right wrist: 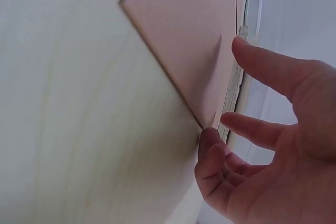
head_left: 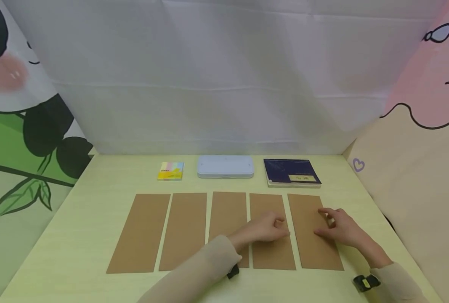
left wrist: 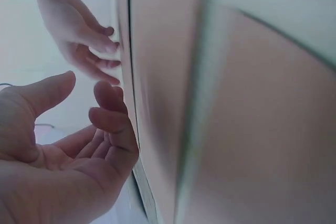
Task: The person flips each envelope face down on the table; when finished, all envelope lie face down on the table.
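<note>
Several brown cardboard rectangles lie side by side in a row on the table. Over the second card from the right [head_left: 273,257] is my left hand [head_left: 264,227], its fingers loosely curled and holding nothing. My right hand [head_left: 341,227] is at the right edge of the rightmost card [head_left: 309,244], thumb and index finger spread over it. In the right wrist view, the curled lower fingers [right wrist: 210,163] are right at a corner of that card [right wrist: 184,35]. The left wrist view shows the left palm turned sideways, with thumb and fingertips apart.
Behind the row stand a pad of sticky notes [head_left: 170,171], a pale blue pencil case [head_left: 225,166] and a dark blue book [head_left: 290,170]. A white cloth [head_left: 224,92] hangs at the table's back edge. Cartoon-printed panels flank both sides.
</note>
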{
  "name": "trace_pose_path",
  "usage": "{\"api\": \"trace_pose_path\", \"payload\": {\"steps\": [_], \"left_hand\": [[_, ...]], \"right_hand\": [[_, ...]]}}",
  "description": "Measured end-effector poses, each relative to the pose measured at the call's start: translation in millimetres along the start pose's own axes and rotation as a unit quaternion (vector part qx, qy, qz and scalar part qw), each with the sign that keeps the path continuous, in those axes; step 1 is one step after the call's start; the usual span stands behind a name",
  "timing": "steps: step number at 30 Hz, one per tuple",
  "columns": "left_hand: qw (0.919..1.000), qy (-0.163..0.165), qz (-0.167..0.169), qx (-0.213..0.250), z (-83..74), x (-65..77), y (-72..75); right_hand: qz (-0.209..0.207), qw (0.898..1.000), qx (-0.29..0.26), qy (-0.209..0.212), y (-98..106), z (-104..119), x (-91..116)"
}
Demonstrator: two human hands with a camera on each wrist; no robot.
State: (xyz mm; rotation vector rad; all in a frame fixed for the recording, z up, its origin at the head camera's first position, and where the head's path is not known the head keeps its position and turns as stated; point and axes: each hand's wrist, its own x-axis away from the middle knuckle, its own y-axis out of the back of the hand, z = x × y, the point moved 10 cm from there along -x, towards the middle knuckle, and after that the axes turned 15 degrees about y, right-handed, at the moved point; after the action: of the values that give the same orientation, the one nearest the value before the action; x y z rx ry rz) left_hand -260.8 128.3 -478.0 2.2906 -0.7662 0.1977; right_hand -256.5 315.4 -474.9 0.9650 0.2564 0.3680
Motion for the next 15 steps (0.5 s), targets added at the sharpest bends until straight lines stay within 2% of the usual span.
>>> {"api": "trace_pose_path", "payload": {"steps": [3,6,15], "left_hand": [[0.9991,-0.034,-0.023,0.004,11.1,16.0,22.3],[0.9983,-0.036,-0.045,0.002,26.6,32.6,42.1],[0.9957,-0.018,-0.08,0.044,77.1,83.6,92.4]], "right_hand": [[0.0,1.0,-0.001,0.002,0.6,0.5,-2.3],[0.0,1.0,-0.003,0.0,0.7,-1.0,-2.9],[-0.011,1.0,0.008,0.002,7.2,-2.2,7.4]]}}
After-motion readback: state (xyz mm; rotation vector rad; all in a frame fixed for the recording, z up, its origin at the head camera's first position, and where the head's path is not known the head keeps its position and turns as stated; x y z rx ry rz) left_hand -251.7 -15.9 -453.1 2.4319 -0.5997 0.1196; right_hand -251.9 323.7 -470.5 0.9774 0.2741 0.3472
